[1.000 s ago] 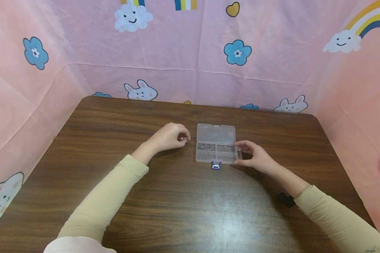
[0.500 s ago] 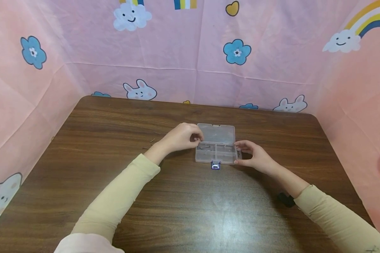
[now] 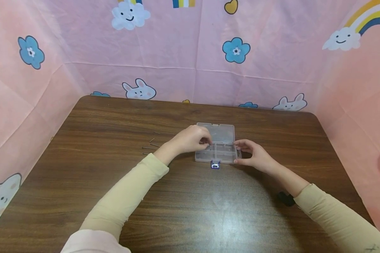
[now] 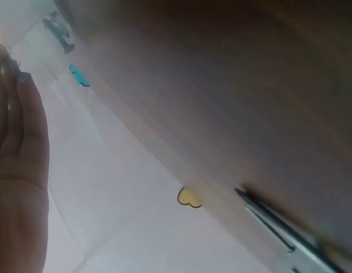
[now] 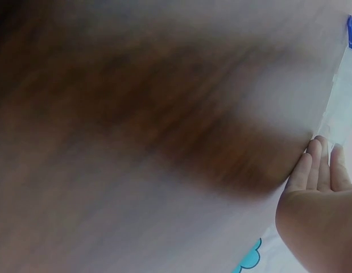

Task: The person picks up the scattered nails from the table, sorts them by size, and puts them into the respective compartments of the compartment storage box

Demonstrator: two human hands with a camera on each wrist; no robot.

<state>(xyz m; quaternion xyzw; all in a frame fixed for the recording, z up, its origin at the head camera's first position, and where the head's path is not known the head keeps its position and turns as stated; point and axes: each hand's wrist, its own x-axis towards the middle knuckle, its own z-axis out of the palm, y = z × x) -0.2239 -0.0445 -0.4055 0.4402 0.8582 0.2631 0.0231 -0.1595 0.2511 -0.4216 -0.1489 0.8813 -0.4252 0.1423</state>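
Note:
A clear plastic compartment box (image 3: 223, 153) lies on the brown table (image 3: 114, 119) with its lid (image 3: 220, 131) folded back and a blue latch (image 3: 215, 165) at the front. My left hand (image 3: 193, 140) hovers over the box's back left compartment, fingertips curled and pinched together as on a thin metal pin too small to make out. My right hand (image 3: 252, 154) grips the box's right edge between thumb and fingers; in the right wrist view its fingers (image 5: 315, 165) touch the clear box (image 5: 340, 114). The left wrist view shows only my left hand (image 4: 19, 148) and blurred table.
Several thin metal pins (image 3: 150, 144) lie loose on the table left of the box. A small black object (image 3: 285, 198) sits by my right forearm. Pink cartoon-print cloth (image 3: 190, 52) walls in the table at the back and both sides.
My left hand has moved right from the loose pins to above the box's left compartments, uncovering the pins. The right hand and the box have stayed put.

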